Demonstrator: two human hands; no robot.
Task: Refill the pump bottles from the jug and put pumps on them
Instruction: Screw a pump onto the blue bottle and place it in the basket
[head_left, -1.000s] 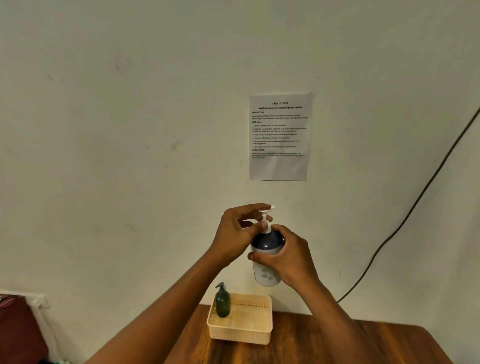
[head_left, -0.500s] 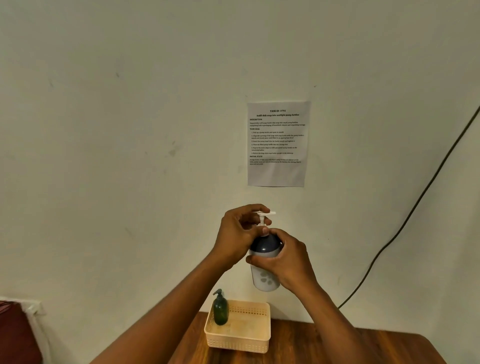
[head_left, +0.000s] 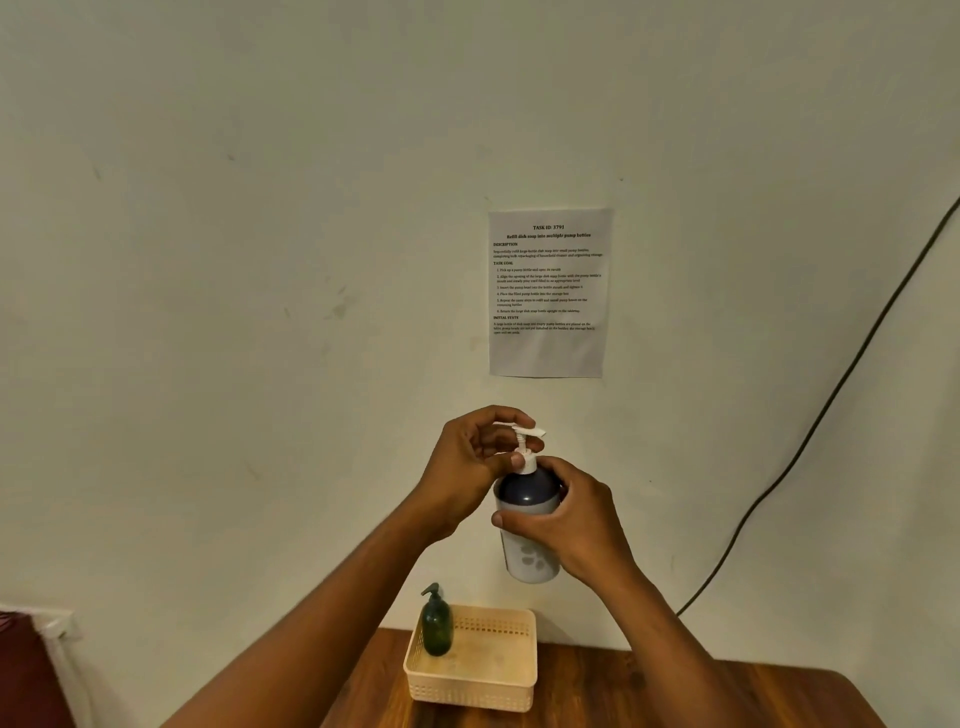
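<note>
Hands — right hand (head_left: 574, 525) grips one white bottle (head_left: 530, 551), left hand (head_left: 475, 460) pinches its pump (head_left: 525, 441); one green bottle (head_left: 436, 626) in one basket (head_left: 470, 688).

I see a white pump bottle (head_left: 530, 551) with a dark upper part held upright in the air, its white pump (head_left: 525, 447) seated at the neck. A small dark green pump bottle (head_left: 435, 626) stands upright in the basket's left corner, pump fitted.

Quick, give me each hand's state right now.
Left hand: pinches the white pump.
Right hand: grips the bottle.
</note>
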